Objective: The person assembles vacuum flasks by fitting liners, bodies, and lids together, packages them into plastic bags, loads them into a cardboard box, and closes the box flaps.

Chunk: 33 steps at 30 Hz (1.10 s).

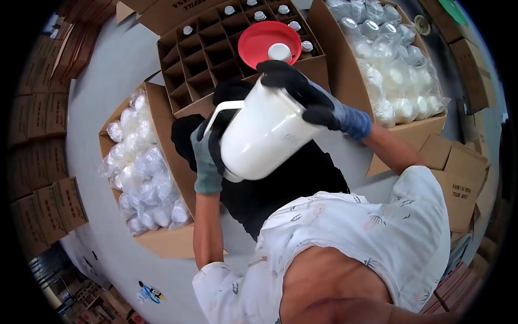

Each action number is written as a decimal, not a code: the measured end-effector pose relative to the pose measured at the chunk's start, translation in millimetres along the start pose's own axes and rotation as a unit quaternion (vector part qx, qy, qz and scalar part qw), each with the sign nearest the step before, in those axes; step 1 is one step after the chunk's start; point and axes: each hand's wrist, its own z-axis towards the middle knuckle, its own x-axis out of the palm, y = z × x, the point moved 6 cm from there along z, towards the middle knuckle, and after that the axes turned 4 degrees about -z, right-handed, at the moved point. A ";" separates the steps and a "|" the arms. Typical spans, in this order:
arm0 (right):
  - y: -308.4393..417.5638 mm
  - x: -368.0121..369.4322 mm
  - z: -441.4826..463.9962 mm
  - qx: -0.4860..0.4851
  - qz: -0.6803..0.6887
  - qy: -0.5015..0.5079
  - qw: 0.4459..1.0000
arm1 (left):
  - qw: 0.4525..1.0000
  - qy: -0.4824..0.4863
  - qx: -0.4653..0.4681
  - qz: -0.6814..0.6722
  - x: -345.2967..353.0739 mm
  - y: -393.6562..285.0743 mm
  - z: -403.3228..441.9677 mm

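A white vacuum jug [270,132] with a side handle is held tilted over my lap, its top toward the upper right. My left hand [208,154], in a grey-green and black glove, grips the jug near its base and handle. Gloved in black and blue, my right hand [305,94] is wrapped round the jug's upper end. Just beyond it, a red plastic basin [259,39] holds a white round cap [279,52]. The basin rests on a divided carton [208,75], where several silver-topped items stand in the compartments.
An open carton [170,143] of plastic-wrapped white parts is at the left; another [345,65] stands at the upper right. Flattened cardboard [453,189] lies at the right. Stacked boxes [46,121] line the far left. A small blue and yellow object [151,292] is on the floor.
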 end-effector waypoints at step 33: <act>-270.6 -114.4 41.4 0.212 -0.469 -0.097 0.852 | 0.981 -0.110 0.072 0.143 -61.7 7.0 -29.3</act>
